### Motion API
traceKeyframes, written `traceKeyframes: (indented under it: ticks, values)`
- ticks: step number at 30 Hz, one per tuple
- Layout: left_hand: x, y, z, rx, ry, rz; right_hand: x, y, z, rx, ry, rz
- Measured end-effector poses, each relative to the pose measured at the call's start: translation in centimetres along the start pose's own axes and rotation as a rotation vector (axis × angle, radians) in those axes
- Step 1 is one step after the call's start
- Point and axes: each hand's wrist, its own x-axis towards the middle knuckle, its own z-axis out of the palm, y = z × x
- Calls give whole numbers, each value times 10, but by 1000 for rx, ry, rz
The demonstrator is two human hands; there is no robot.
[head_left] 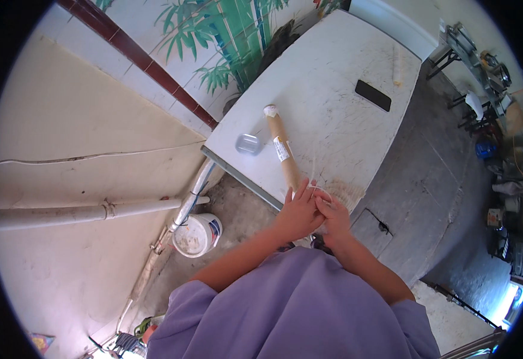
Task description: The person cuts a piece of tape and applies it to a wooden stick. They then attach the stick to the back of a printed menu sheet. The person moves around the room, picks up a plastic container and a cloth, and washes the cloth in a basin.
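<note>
A long brown cardboard tube (282, 148) with a pale cap and a small label lies on the white table (333, 84), its near end under my hands. My left hand (299, 212) wraps over that near end at the table's front edge. My right hand (333, 215) presses against it from the right, fingers pinching a thin white string or thread (318, 191) that loops over the tube's end. Both hands touch each other; what lies beneath them is hidden.
A small clear lidded container (248, 143) sits left of the tube. A black phone (373, 95) and a pale roll (398, 70) lie farther back. A white bucket (197, 234) stands on the floor by pipes (94, 210). Metal stands and clutter (483, 78) fill the right side.
</note>
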Motion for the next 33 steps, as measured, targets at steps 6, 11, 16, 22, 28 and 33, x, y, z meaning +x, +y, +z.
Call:
traceKeyframes:
  ticks: [6, 11, 16, 22, 28, 33]
  values:
    - [25, -123, -28, 32, 690, -344, -12, -45, -64, 32, 156, -37]
    - [66, -157, -39, 115, 515, -660, -30, -40, -89, -75, 208, -10]
    - [70, -210, -16, -90, 617, -571, -45, -35, -71, -131, 244, 18]
    - [43, -143, -63, -1789, 392, -550, -36, -36, -91, 142, 157, -38]
    - [3, -50, -65, -1553, 143, -319, -27, -54, -46, -196, -112, 189]
    - [-12, 11, -46, -541, 63, -105, -38, -42, 2, -169, -202, 200]
